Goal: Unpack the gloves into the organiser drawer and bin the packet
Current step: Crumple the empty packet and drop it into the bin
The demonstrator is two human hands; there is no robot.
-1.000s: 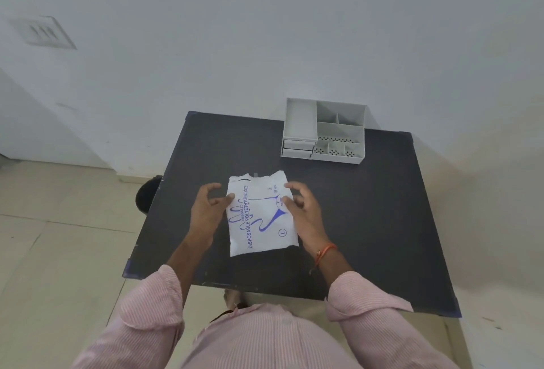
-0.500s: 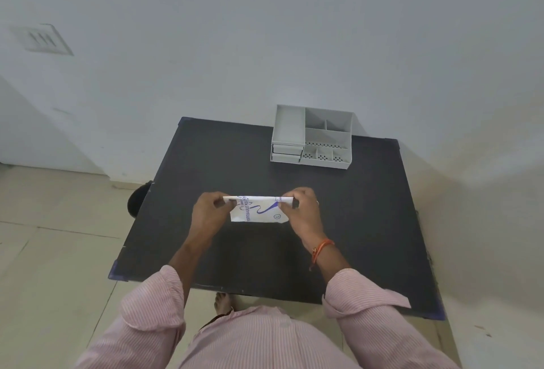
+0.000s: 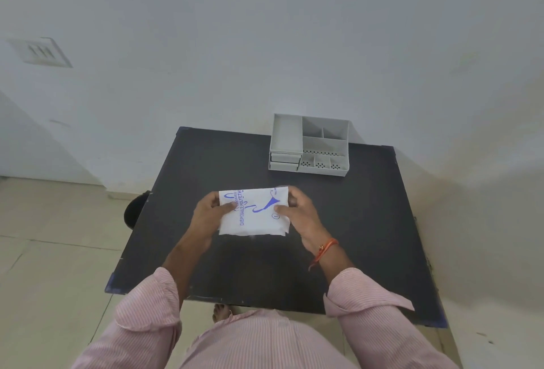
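A white glove packet [image 3: 253, 218] with blue print is folded in half and held just above the middle of the black table [image 3: 368, 221]. My left hand [image 3: 207, 215] pinches its left edge, thumb on top. My right hand [image 3: 300, 212] pinches its right edge the same way. The grey organiser [image 3: 309, 145] stands at the table's far edge, by the wall, with open compartments on the right and two small drawers at its front left, both pushed in. No loose gloves show.
A dark round object [image 3: 136, 211], partly hidden by the table's left edge, sits on the tiled floor. The white wall rises right behind the table. A bare foot [image 3: 221, 311] shows under the near edge.
The packet lay flat and full length a second ago. Both hands have folded its far half over toward me, and it now shows as a half-size rectangle.
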